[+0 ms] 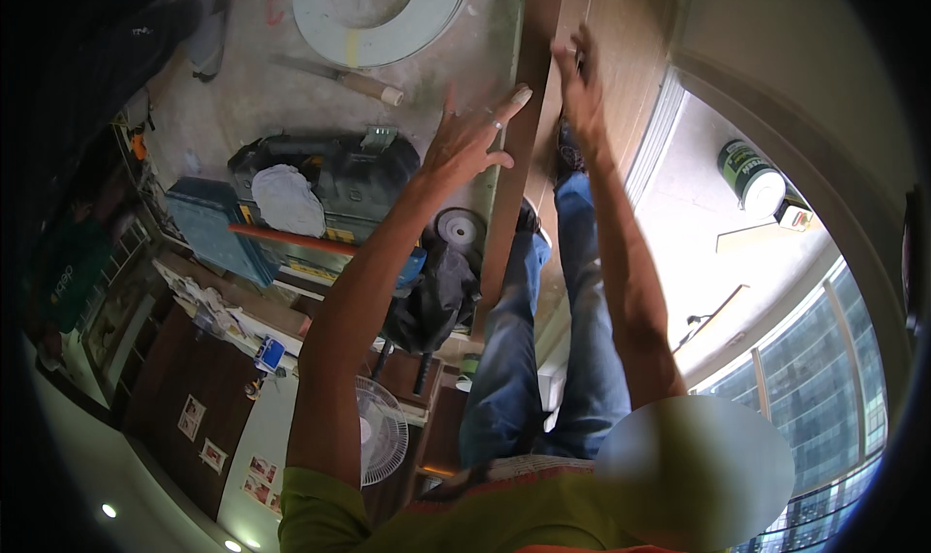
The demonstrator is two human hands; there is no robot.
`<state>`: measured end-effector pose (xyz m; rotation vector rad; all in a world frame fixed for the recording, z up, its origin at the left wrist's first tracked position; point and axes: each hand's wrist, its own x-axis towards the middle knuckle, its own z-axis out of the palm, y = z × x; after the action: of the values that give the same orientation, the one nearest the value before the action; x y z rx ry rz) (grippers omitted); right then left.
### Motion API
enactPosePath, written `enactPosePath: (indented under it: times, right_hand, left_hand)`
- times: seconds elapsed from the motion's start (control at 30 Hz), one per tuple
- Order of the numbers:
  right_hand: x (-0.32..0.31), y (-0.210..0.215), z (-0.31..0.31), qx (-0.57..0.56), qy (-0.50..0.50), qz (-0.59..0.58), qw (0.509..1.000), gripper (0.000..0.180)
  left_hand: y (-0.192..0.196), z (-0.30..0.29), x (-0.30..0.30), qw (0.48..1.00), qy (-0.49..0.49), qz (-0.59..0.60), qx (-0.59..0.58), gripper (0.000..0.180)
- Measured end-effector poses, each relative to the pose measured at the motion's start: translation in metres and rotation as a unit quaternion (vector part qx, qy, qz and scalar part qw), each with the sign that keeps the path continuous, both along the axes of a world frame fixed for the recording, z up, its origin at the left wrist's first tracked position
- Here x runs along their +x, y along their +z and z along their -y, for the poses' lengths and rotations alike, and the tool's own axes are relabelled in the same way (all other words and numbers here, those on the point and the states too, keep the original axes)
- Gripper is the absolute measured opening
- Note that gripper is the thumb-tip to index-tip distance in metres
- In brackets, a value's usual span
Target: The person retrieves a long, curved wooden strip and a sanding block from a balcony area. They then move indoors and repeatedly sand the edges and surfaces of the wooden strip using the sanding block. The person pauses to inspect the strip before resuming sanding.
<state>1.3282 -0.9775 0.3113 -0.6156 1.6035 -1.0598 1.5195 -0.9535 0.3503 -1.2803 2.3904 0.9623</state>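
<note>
My left hand (470, 144) is open with its fingers spread, above the floor beside the long brown wooden board (531, 54). It wears a ring, and one fingertip looks pale, perhaps wrapped. My right hand (582, 97) is over the lighter wood surface (621, 59) right of that board. Its fingers are bent but apart; a small dark spot between them is too small to make out. Beyond the left hand, a hand saw (359, 83) with a light handle lies on the floor. A big roll of pale edging strip (325, 15) lies farther off.
Left of my forearm are a black tool case (364, 180) with a grey cloth (288, 200), a teal case (208, 219) and a dark bag (436, 301). A paint bucket (752, 178) stands at right. Another person's foot (207, 44) shows far left; a fan (381, 427) stands nearer.
</note>
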Motion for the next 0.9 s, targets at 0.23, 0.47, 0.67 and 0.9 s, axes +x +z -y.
enactPosePath:
  times: [0.23, 0.47, 0.67, 0.9]
  right_hand:
    - [0.070, -0.003, -0.074, 0.024, 0.013, -0.097, 0.995, 0.092]
    - [0.072, -0.013, -0.079, -0.030, 0.028, -0.170, 0.985, 0.091]
    - [0.057, 0.003, -0.041, 0.031, 0.034, -0.114, 0.992, 0.091]
    - [0.087, 0.007, -0.127, -0.009, 0.033, -0.171, 0.985, 0.090]
  left_hand:
    - [0.008, 0.004, -0.002, 1.000, -0.010, -0.012, 0.011, 0.113]
    - [0.003, 0.006, -0.003, 0.997, 0.008, -0.076, -0.005, 0.113]
    - [-0.004, -0.002, 0.000, 0.998, 0.018, -0.054, -0.025, 0.099]
    - [0.010, -0.001, -0.007, 0.999, -0.017, 0.026, 0.018, 0.098]
